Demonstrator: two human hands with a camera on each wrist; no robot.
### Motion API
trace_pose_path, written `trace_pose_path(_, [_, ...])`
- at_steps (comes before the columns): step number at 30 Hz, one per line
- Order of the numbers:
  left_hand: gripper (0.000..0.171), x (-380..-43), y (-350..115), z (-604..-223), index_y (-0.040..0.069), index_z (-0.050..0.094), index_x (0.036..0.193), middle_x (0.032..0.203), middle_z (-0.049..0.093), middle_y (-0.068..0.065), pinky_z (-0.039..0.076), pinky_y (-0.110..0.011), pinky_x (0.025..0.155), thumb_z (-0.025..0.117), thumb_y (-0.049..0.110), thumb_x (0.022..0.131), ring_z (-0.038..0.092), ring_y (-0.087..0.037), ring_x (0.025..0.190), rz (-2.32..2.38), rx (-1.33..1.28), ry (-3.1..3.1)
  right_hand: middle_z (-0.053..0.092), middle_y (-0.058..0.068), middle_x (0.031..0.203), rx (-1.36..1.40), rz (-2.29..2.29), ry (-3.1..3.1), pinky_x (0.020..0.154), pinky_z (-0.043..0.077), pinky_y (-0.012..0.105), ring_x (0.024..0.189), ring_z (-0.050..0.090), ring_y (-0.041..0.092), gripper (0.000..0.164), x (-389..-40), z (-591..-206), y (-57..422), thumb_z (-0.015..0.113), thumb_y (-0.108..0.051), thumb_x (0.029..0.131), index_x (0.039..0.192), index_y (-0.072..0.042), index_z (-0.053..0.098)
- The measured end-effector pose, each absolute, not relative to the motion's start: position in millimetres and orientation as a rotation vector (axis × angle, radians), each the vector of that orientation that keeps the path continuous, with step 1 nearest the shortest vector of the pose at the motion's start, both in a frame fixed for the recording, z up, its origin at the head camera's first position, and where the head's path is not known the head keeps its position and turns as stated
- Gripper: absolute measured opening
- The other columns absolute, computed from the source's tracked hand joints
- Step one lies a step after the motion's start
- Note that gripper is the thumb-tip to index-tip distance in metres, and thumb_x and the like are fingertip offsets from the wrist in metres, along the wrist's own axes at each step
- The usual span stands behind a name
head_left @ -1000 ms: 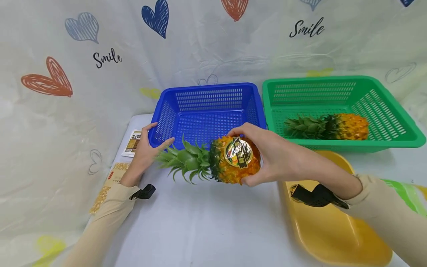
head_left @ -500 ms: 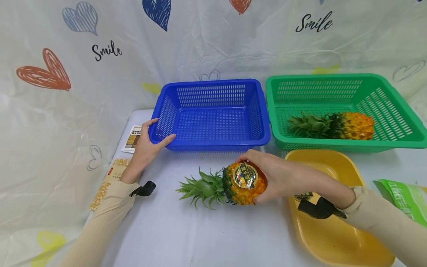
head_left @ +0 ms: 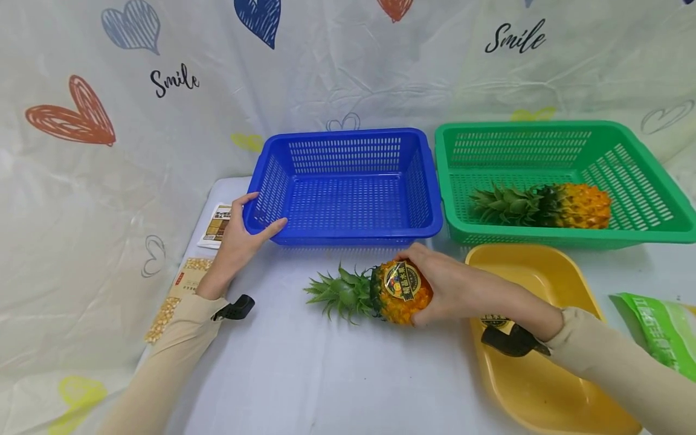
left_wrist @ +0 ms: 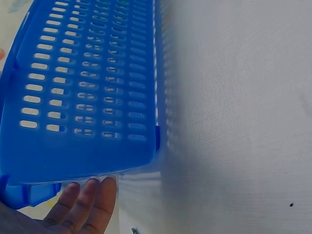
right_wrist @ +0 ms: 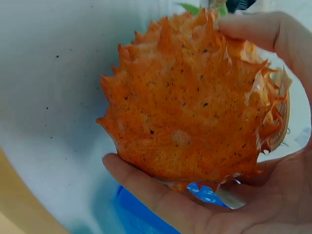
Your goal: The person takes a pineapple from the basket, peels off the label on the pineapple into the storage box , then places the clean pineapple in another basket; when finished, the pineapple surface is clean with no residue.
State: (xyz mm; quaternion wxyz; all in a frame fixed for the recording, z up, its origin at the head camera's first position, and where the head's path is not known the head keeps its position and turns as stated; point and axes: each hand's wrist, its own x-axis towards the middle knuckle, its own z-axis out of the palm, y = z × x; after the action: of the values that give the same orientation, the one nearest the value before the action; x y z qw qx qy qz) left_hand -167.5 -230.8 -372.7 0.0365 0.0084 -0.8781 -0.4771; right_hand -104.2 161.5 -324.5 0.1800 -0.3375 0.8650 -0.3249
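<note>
My right hand point(head_left: 443, 284) grips the base end of a pineapple point(head_left: 399, 293), thumb on one side and fingers on the other. The fruit lies sideways close over the table, its green crown pointing left and a round label facing up. In the right wrist view, the orange spiny base point(right_wrist: 185, 102) fills the space between thumb and fingers. My left hand point(head_left: 234, 251) holds the front left corner of a blue plastic basket point(head_left: 356, 232), thumb over the front rim. The left wrist view shows several fingertips point(left_wrist: 105, 195) against the basket's end wall.
A green basket point(head_left: 544, 234) at the back right contains another pineapple point(head_left: 582, 205). In front of it stands a yellow basin point(head_left: 522, 386), under my right forearm. A green packet point(head_left: 658, 326) lies far right; a white packet point(head_left: 216, 226) and a bag of kernels point(head_left: 168, 314) lie left.
My right hand has brought the pineapple down from in front of the blue basket's rim toward the table, then slightly right. My left hand stays at the basket's corner.
</note>
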Motion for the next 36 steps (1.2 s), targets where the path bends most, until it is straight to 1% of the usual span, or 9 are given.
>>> trace_pose_path(5, [0.092,-167,-230,-372,0.014,0.025,0.162,0.172,0.017,-0.014,0.019,-0.065,0.124,0.079,0.045,0.093,0.021,-0.039,0.156,-1.468,0.02,-2.697,0.057,0.011,0.122,-0.936,-0.894,2.461,0.086,0.06,0.035,0.105,0.061,0.022,0.076,-107,-329,159,0.092,-0.014,0.068,0.133,-0.002,0.055])
trace_pose_path(11, [0.092,-167,-231,-372,0.014,0.026,0.161,0.172,0.018,-0.014,0.019,-0.065,0.124,0.079,0.045,0.093,0.022,-0.038,0.155,-1.467,0.027,-2.694,0.058,0.01,0.123,-0.916,-0.811,2.462,0.091,0.06,0.042,0.108,0.062,0.024,0.08,-109,-326,158,0.098,-0.028,0.072,0.135,-0.002,0.056])
trace_pose_path(16, [0.093,-167,-231,-373,0.015,0.025,0.162,0.172,0.017,-0.014,0.019,-0.064,0.124,0.079,0.046,0.092,0.021,-0.038,0.156,-1.464,0.036,-2.7,0.057,0.012,0.126,-0.876,-0.722,2.445,0.094,0.058,0.046,0.11,0.062,0.026,0.087,-111,-319,156,0.098,-0.034,0.073,0.14,-0.001,0.053])
trace_pose_path(23, [0.093,-167,-230,-371,0.015,0.026,0.161,0.172,0.016,-0.014,0.019,-0.065,0.123,0.078,0.048,0.092,0.02,-0.039,0.156,-1.455,0.036,-2.715,0.057,0.01,0.128,-0.881,-0.744,2.37,0.095,0.056,0.043,0.113,0.059,0.025,0.091,-115,-315,162,0.095,-0.039,0.076,0.146,-0.001,0.051])
trace_pose_path(29, [0.093,-167,-231,-370,0.017,0.026,0.161,0.172,0.018,-0.013,0.02,-0.065,0.123,0.08,0.048,0.091,0.022,-0.038,0.156,-1.469,0.043,-2.71,0.058,0.01,0.128,-0.915,-0.727,2.371,0.096,0.057,0.045,0.115,0.06,0.026,0.087,-118,-316,163,0.095,-0.04,0.076,0.144,-0.004,0.054])
trace_pose_path(33, [0.096,-166,-233,-368,0.019,0.023,0.163,0.172,0.016,-0.012,0.02,-0.065,0.123,0.08,0.049,0.091,0.022,-0.038,0.156,-1.485,0.053,-2.74,0.058,0.01,0.131,-0.896,-0.721,2.366,0.096,0.057,0.045,0.117,0.059,0.027,0.088,-121,-316,162,0.096,-0.042,0.075,0.144,-0.005,0.055])
trace_pose_path(36, [0.1,-167,-235,-363,0.017,0.019,0.165,0.172,0.015,-0.016,0.023,-0.065,0.122,0.079,0.049,0.092,0.023,-0.041,0.155,-1.455,0.03,-2.796,0.059,0.011,0.132,-0.893,-0.713,2.366,0.097,0.056,0.046,0.117,0.059,0.028,0.09,-122,-316,162,0.095,-0.044,0.075,0.145,-0.004,0.055])
